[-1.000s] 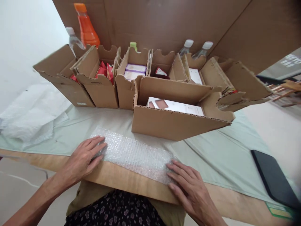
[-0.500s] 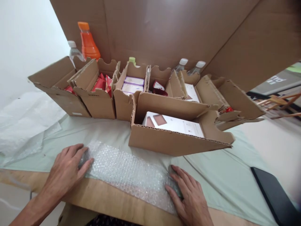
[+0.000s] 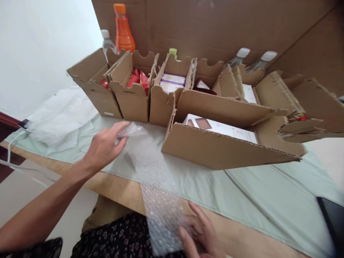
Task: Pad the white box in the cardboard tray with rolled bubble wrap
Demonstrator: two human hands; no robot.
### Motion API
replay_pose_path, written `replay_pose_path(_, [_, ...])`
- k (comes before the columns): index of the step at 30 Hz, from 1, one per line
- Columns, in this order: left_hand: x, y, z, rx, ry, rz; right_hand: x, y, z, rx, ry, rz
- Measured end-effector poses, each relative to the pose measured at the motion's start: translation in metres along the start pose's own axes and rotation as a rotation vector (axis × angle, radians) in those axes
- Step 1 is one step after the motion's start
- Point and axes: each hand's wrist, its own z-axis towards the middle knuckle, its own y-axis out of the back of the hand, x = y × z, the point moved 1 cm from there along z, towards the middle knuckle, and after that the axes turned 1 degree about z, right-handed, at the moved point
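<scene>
**Bubble wrap held taut between two hands over a packing table**

A tall cardboard backdrop (image 3: 215,25) shuts in the far side of the table (image 3: 258,200), whose pale green cover gives a soft working surface. Against the backdrop stands a row of open cardboard boxes (image 3: 129,96), flaps up so their red packets and white cartons show, with an orange bottle (image 3: 123,30) behind. A larger box (image 3: 225,143) sits nearer, within reach, a white carton (image 3: 223,129) lying flat inside. A strip of bubble wrap (image 3: 156,179) runs slantwise, lifted clear of the table. The left hand (image 3: 104,147) pinches its far end, raised; the right hand (image 3: 200,233) closes loosely on the near end at the table's edge, which seemingly keeps the strip stretched.
</scene>
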Motion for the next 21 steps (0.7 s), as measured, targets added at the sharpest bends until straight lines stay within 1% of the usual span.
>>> replay_pose_path(2, [-0.006, -0.008, 0.030, -0.002, -0.103, 0.059, 0.010, -0.023, -0.002, 0.090, 0.017, 0.061])
replay_pose_path(3, [-0.008, -0.013, 0.040, 0.006, -0.120, 0.088, 0.014, -0.032, 0.000, 0.133, 0.051, 0.044])
replay_pose_path(4, [-0.010, -0.017, 0.045, -0.002, -0.126, 0.098, 0.019, -0.038, 0.004, 0.176, 0.097, 0.013])
replay_pose_path(5, [-0.011, -0.020, 0.044, -0.014, -0.155, 0.071, 0.022, -0.041, 0.009, 0.217, 0.146, -0.017])
replay_pose_path(6, [-0.013, -0.020, 0.035, -0.023, -0.193, 0.015, 0.026, -0.042, 0.014, 0.259, 0.189, -0.037])
replay_pose_path(8, [-0.018, -0.013, 0.001, -0.001, -0.304, -0.179, 0.030, -0.040, 0.022, 0.338, 0.226, -0.029])
replay_pose_path(9, [-0.020, -0.007, -0.023, 0.080, -0.342, -0.298, 0.031, -0.037, 0.024, 0.371, 0.212, -0.004])
replay_pose_path(10, [-0.022, 0.001, -0.049, 0.188, -0.374, -0.422, 0.031, -0.034, 0.026, 0.391, 0.170, 0.033])
replay_pose_path(11, [-0.023, 0.008, -0.075, 0.299, -0.361, -0.537, 0.031, -0.032, 0.026, 0.402, 0.104, 0.082])
replay_pose_path(13, [-0.025, 0.022, -0.118, 0.457, -0.307, -0.720, 0.031, -0.030, 0.026, 0.393, -0.097, 0.229])
replay_pose_path(15, [-0.026, 0.031, -0.145, 0.528, -0.246, -0.814, 0.032, -0.032, 0.027, 0.344, -0.309, 0.444])
replay_pose_path(16, [-0.027, 0.033, -0.151, 0.534, -0.220, -0.820, 0.034, -0.035, 0.029, 0.314, -0.385, 0.562])
replay_pose_path(18, [-0.030, 0.029, -0.154, 0.487, -0.149, -0.770, 0.040, -0.044, 0.035, 0.272, -0.446, 0.775])
replay_pose_path(20, [-0.034, 0.018, -0.149, 0.375, -0.048, -0.695, 0.045, -0.053, 0.041, 0.258, -0.422, 0.908])
replay_pose_path(21, [-0.036, 0.011, -0.144, 0.306, 0.015, -0.663, 0.047, -0.057, 0.044, 0.258, -0.395, 0.940])
